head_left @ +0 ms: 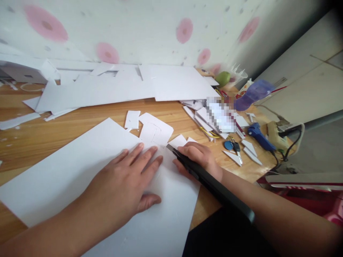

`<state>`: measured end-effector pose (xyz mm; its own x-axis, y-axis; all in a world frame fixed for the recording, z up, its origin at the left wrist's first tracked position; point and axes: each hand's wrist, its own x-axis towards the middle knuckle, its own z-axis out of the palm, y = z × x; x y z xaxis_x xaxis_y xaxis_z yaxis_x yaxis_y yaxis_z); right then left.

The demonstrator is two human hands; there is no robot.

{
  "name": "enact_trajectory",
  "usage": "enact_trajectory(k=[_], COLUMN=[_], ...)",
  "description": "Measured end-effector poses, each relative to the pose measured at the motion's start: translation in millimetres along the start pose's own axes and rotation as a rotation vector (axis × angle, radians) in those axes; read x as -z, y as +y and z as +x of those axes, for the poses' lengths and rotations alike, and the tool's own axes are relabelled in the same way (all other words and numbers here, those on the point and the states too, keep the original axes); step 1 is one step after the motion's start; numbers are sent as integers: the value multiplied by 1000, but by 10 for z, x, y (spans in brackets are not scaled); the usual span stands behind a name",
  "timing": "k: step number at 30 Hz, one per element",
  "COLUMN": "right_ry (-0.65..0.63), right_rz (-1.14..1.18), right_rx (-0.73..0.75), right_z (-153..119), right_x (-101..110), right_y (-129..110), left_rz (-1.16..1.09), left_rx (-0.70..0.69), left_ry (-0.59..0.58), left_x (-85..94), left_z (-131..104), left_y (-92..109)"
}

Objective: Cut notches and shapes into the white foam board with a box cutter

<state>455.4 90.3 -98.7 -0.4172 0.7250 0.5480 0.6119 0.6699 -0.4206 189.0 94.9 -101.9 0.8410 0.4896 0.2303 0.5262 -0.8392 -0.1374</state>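
Note:
My left hand (128, 178) lies flat with fingers spread on a large white foam board sheet (75, 167). In my right hand (199, 157) is a black utility knife (211, 185), its handle slanting back toward me. The blade tip reaches the sheet's far edge, just right of my left fingertips; whether it cuts into the board I cannot tell. Beyond the blade lies a white piece (158, 130) with lines marked or cut on it. A small white offcut (132, 119) sits to its left.
Large white boards (182, 84) are stacked along the flowered wall. At the right are a blue glue gun (259, 137), a power strip (274, 134), keys with a blue tag (228, 145), triangular offcuts (252, 156) and a purple translucent object (253, 94). A green fruit-like object (223, 78) stands behind.

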Motion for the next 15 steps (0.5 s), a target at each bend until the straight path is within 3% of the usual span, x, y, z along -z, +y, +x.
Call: enact_trajectory(k=[9,15], right_ry=[-71,-45], right_rz=[1,58], right_rx=[-31,-5], right_z=[-9,-8], right_x=[45,55], right_y=[9,13], left_rz=[-23,-24], left_rx=[15,13], left_ry=[-47,-31], left_x=[-8,-3], left_z=[-8,9], left_y=[17,21])
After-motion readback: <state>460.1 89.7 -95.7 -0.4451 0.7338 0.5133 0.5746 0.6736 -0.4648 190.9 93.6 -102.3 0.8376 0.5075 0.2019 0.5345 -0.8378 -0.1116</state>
